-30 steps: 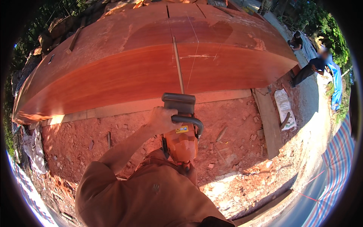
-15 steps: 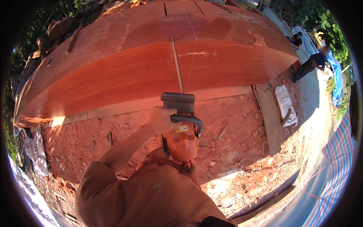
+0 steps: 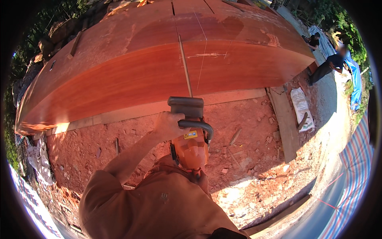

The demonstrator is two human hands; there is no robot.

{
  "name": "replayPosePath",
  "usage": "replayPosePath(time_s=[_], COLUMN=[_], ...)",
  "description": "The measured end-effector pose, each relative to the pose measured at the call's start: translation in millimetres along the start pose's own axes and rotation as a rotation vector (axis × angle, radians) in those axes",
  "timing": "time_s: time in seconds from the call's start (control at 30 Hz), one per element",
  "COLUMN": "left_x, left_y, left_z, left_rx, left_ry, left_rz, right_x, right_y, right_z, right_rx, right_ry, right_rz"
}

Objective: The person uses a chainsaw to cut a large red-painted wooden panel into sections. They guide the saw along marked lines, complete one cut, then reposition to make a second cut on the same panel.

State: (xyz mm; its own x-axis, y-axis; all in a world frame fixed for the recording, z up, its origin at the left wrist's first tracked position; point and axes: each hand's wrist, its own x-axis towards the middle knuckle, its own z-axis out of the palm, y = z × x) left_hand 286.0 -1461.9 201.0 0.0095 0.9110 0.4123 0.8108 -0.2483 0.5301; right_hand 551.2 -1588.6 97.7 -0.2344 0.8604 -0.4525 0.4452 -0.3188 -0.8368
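Note:
An orange chainsaw (image 3: 193, 153) is in front of my body, with its long guide bar (image 3: 184, 65) pointing away from me against the near face of a huge reddish timber slab (image 3: 139, 75). I cannot tell how deep the bar is in the wood. My left hand (image 3: 169, 124) is wrapped round the black front handle, just behind the dark hand guard (image 3: 186, 106). At the saw's rear, my right hand (image 3: 203, 182) is on the rear handle, mostly hidden by the saw body and my brown shirt. Thin pale lines mark the slab near the bar.
Wood chips and reddish dust cover the ground (image 3: 238, 131). On the right lie a plank (image 3: 284, 127) and a white sack (image 3: 301, 109). Beyond them, one person (image 3: 334, 63) stands and another (image 3: 313, 41) is lower down by the slab's end. A striped tarp (image 3: 356, 153) hangs at right.
Hardly anything differs. The saw and its bar tip have shifted very slightly left against the slab; both hands keep their places on it.

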Motion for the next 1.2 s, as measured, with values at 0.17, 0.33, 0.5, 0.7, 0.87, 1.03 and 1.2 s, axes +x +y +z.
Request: replayPosePath(time_s=[0.17, 0.33, 0.5, 0.7, 0.87, 1.03, 1.2], left_x=[0.6, 2.0, 2.1, 5.1, 6.6, 7.1, 7.9], left_y=[0.8, 0.7, -0.6, -1.8, -0.8, -3.6, -6.4], left_z=[-1.5, -1.9, -1.1, -2.8, -3.5, -2.2, -0.8], left_rx=[-0.014, 0.005, -0.024, 0.009, 0.046, 0.019, 0.033], left_ry=[-0.014, 0.005, -0.013, -0.032, -0.086, -0.090, -0.116], left_rz=[-0.023, 0.000, -0.027, -0.009, -0.059, -0.064, -0.093], right_x=[3.7, 7.8, 5.5, 1.5, 6.2, 6.7, 5.5], right_y=[10.3, 16.7, 2.0, -14.5, -8.8, -9.0, -4.7], right_z=[1.8, 5.5, 6.1, 2.8, 3.7, 3.6, 6.9], right_rx=[0.014, 0.066, 0.087, 0.056, 0.054, 0.055, 0.157], right_ry=[-0.012, 0.015, 0.043, 0.025, -0.007, -0.042, -0.013], right_rz=[-0.013, -0.055, -0.031, 0.066, 0.064, 0.077, 0.024])
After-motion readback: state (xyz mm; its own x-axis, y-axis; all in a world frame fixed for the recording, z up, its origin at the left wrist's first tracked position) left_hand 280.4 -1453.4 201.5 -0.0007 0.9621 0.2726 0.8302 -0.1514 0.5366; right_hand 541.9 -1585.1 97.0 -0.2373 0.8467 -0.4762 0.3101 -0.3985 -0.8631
